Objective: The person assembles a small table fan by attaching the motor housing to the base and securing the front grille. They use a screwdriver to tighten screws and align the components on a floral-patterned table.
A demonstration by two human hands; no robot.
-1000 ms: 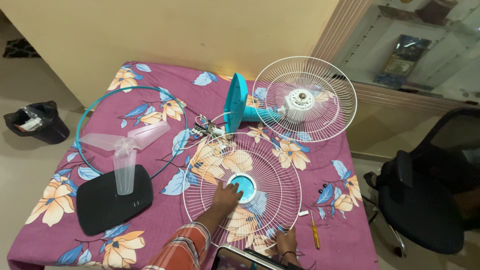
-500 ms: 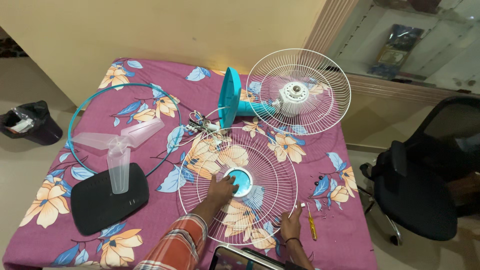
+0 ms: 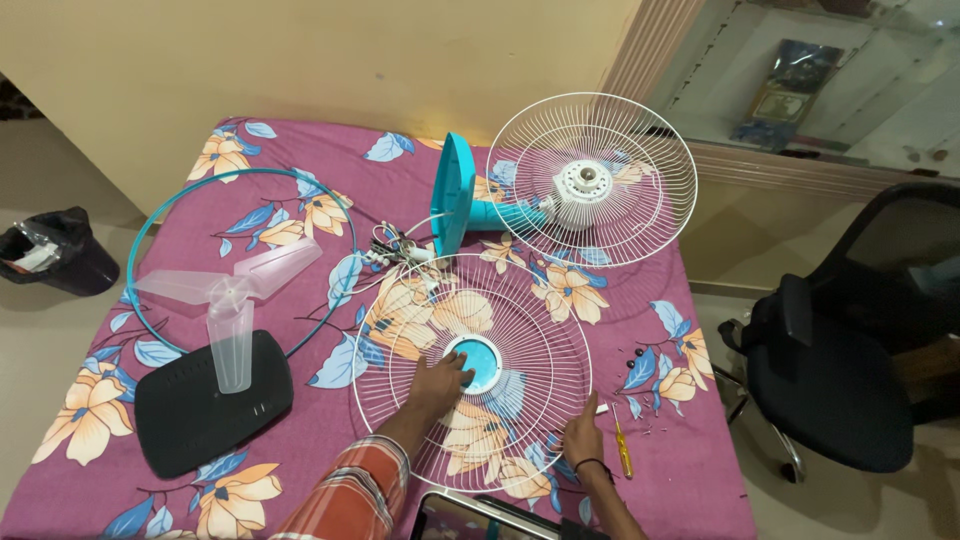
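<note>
White wire fan guard (image 3: pixel 520 330): left hand (image 3: pixel 438 383) flat, open on it; right hand (image 3: pixel 583 437) open at rim.

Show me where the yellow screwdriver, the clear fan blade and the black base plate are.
yellow screwdriver (image 3: pixel 622 449): head view, on its handle.
clear fan blade (image 3: pixel 231 293): head view, on its hub.
black base plate (image 3: pixel 195 415): head view, on its bare top.

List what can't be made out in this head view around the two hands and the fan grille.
- Right hand: whether it pinches the small white piece is too small to tell.
- Left hand: palm contact on the front grille is hidden by the hand itself.
- Dark beads: kind too small.
- Phone: cut off by the bottom edge.
</note>
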